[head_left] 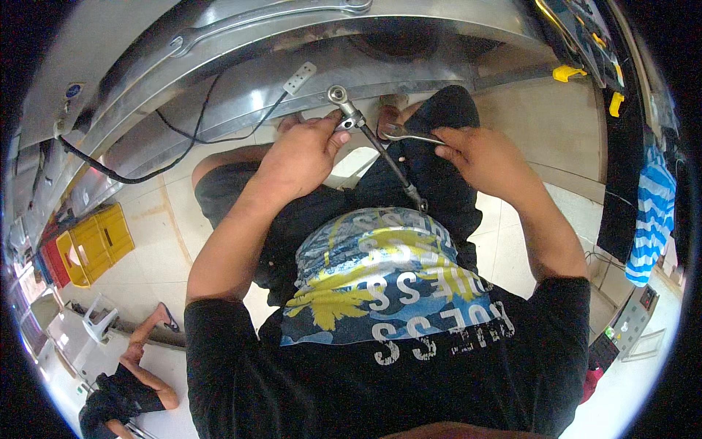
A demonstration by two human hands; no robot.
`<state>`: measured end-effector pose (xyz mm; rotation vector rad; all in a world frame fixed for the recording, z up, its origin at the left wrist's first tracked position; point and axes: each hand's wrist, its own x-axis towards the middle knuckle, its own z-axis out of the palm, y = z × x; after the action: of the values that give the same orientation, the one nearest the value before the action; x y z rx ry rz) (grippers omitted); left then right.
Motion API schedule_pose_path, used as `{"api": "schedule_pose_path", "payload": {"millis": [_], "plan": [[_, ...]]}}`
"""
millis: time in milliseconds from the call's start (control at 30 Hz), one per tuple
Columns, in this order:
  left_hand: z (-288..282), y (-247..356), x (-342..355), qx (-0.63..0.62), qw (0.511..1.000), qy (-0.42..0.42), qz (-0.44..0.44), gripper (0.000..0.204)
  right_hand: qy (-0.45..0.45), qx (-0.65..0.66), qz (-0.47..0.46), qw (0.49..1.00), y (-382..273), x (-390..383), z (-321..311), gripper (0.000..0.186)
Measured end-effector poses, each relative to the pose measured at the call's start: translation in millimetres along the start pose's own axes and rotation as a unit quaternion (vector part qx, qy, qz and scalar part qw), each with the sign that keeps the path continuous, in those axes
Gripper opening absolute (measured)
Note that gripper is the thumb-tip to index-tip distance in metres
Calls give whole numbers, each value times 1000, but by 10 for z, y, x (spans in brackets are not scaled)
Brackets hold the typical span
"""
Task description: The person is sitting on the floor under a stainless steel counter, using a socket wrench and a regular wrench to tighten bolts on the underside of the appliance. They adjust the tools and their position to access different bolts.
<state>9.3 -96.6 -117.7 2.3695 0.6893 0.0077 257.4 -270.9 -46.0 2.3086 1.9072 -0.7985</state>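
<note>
In front of my lap is a metal linkage rod (387,159) with an eye-shaped fitting at each end, slanting from upper left to lower right. My left hand (301,155) is closed on it near the upper eye, fingers and thumb pinching the fitting. The lower eye lies close to my shirt's hem. My right hand (479,159) grips the handle of a small metal spanner (418,137). Its head sits just right of the rod, over my dark shorts; whether the two touch is hard to tell.
A long combination spanner (256,23) rests on the curved metal ledge ahead. Below it lies a white power strip (300,78) with a black cable (139,179). Yellow crates (95,245) stand left; another person (131,388) is at lower left. Blue-striped fabric (649,219) hangs right.
</note>
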Motion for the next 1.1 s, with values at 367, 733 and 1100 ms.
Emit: {"api": "schedule_pose_path", "payload": {"millis": [367, 733, 1100], "plan": [[-88, 200, -20, 47, 999, -9, -8, 45, 16, -176, -87, 980, -259, 197, -394, 27], [-168, 313, 36, 8, 999, -33, -22, 40, 17, -218, -112, 969, -421, 250, -519, 21], [-31, 205, 45, 65, 998, -16, -1, 45, -34, -199, -99, 974, -254, 446, -561, 24]]}}
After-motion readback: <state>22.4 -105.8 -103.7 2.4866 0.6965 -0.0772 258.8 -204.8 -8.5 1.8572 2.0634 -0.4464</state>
